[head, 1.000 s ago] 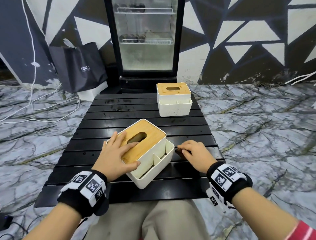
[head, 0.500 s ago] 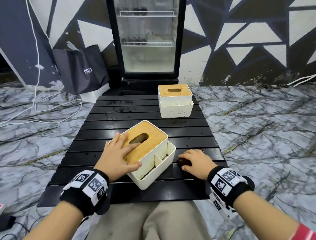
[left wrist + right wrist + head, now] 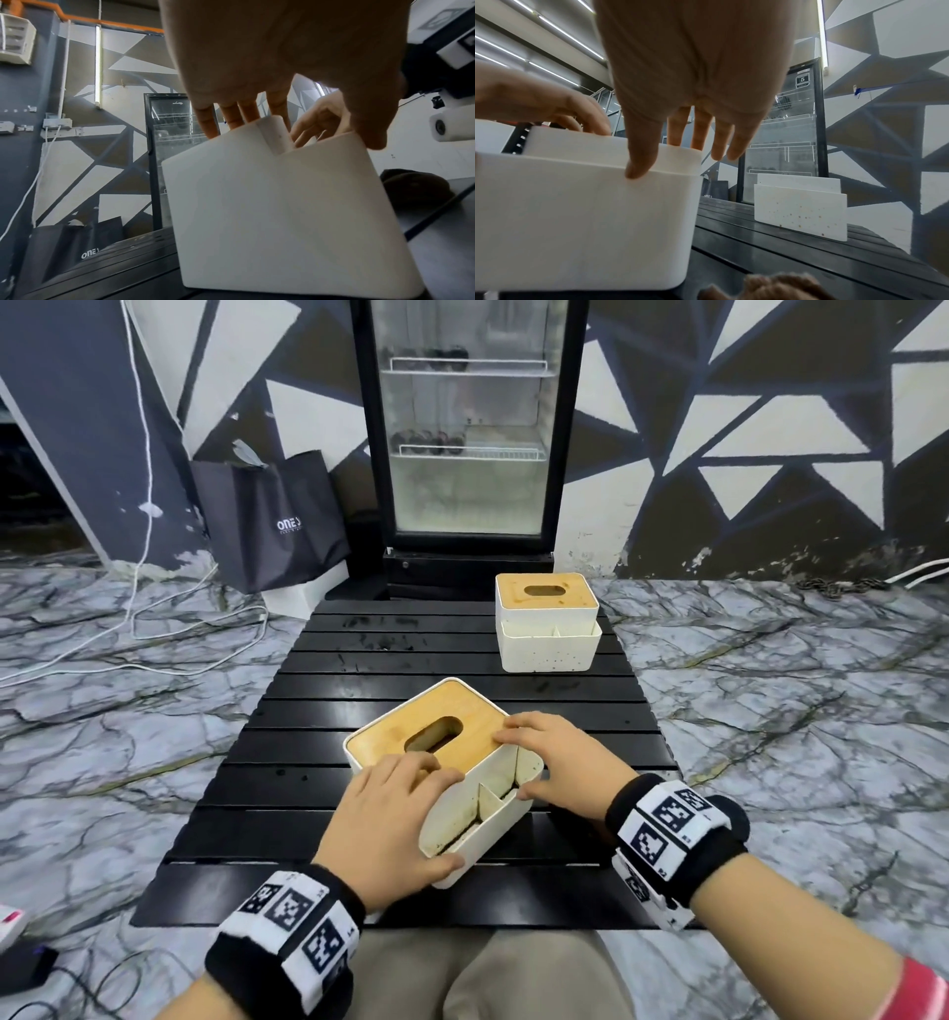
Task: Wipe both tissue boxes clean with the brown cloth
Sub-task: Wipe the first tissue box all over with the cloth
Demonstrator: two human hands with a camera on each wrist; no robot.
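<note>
The left hand (image 3: 395, 819) grips the near left corner of the near tissue box (image 3: 447, 762), fingers on its bamboo lid, thumb against the white side pocket. The right hand (image 3: 557, 767) holds the box's right end, fingers spread on the lid edge, thumb on the pocket rim. The brown cloth (image 3: 772, 288) lies on the black slatted table (image 3: 318, 706) under the right wrist, and the far tissue box (image 3: 547, 621) stands at the back right

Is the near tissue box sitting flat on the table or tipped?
Tipped. The near tissue box leans between left hand and right hand; its wooden lid slopes.
</note>
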